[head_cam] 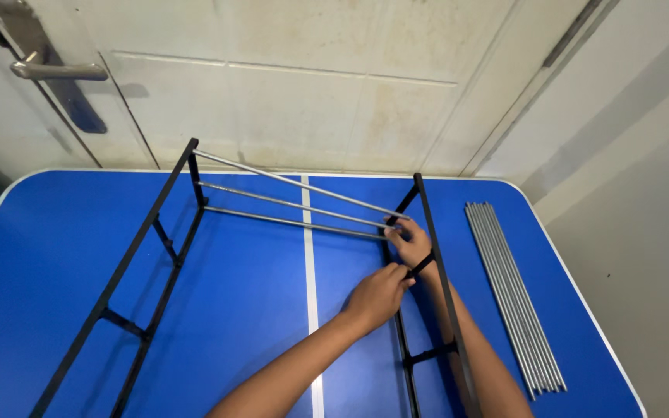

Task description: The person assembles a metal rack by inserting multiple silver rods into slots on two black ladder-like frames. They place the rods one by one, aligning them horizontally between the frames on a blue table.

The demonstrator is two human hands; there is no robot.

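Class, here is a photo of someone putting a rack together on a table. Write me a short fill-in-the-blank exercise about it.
1. The table top is ____ with a white stripe.
2. ____ silver rods already join the two black frames.
3. The spare rods lie on the ____ side of the table.

Missing words: blue; three; right

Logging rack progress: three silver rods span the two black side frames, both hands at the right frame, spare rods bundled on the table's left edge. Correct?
One error: the spare rods lie along the table's right edge, not the left, as the head view shows. The rest stands: three rods span the black frames, with the left hand and right hand at the right frame.
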